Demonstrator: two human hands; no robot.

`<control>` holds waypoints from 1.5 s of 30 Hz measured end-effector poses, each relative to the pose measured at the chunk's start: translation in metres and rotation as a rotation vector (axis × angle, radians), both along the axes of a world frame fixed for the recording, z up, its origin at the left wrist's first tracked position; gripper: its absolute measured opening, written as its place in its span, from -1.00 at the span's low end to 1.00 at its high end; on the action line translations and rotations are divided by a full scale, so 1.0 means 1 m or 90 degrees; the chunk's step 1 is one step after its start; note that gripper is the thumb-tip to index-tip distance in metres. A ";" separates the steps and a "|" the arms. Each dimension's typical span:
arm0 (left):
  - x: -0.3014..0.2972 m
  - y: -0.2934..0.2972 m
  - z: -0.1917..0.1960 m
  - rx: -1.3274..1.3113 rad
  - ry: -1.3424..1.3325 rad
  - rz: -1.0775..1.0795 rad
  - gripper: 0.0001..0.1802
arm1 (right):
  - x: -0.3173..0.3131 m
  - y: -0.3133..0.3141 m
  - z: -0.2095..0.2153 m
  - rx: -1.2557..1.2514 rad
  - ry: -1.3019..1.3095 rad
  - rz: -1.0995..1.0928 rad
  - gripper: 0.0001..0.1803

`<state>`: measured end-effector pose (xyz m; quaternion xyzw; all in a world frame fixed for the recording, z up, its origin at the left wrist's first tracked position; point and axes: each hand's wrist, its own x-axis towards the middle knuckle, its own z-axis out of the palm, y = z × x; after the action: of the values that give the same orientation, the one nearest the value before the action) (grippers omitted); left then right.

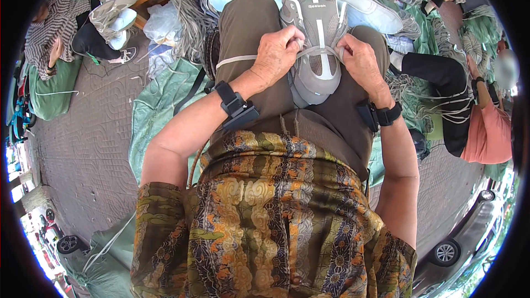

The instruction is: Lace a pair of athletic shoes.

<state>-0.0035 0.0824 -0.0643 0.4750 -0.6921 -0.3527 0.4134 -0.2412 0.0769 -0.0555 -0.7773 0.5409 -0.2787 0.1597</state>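
A grey sneaker point(314, 84) rests between my knees, its toe turned toward me and its tongue at the far end. A flat grey shoelace point(320, 51) crosses the front just above the toe. My left hand point(276, 54) is closed in a pinch on the lace at the shoe's left side, and a length of lace trails over my left thigh. On the other side, my right hand point(361, 62) pinches the lace between thumb and fingers. Both hands are close against the shoe's sides. Each wrist wears a black strap with a small box.
Beyond my knees lie bundles of grey laces point(190, 8) and more shoes point(367, 8). Green plastic sheeting point(157, 105) spreads on the paving. People sit working at left point(55, 33) and right point(488, 127). A parked car point(458, 243) stands at lower right.
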 end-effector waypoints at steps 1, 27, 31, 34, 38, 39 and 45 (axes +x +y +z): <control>0.000 -0.001 0.000 -0.003 0.003 0.003 -0.85 | 0.000 0.000 0.000 0.001 0.000 -0.001 -0.87; -0.008 0.002 -0.004 -0.059 -0.100 -0.059 -0.87 | 0.001 0.002 0.000 0.003 -0.013 0.003 -0.86; -0.011 -0.003 -0.007 -0.124 -0.151 -0.078 -0.89 | 0.001 0.002 0.003 0.010 -0.008 -0.011 -0.85; -0.022 -0.008 -0.004 -0.212 -0.205 -0.101 -0.95 | -0.007 0.001 -0.001 -0.054 -0.012 0.000 -0.85; -0.027 -0.014 -0.007 -0.226 -0.297 -0.093 -0.94 | 0.005 -0.005 -0.012 -0.138 0.050 0.016 -0.95; -0.027 -0.015 -0.009 -0.244 -0.292 -0.104 -0.94 | 0.007 -0.006 -0.017 -0.114 0.090 -0.006 -0.94; -0.013 -0.006 0.015 -0.155 -0.270 -0.186 -0.82 | -0.007 0.005 0.014 -0.051 0.134 0.077 -0.83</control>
<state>-0.0168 0.0761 -0.0495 0.3806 -0.8613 -0.2159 0.2585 -0.2485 0.0817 -0.0419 -0.8392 0.4954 -0.2069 0.0872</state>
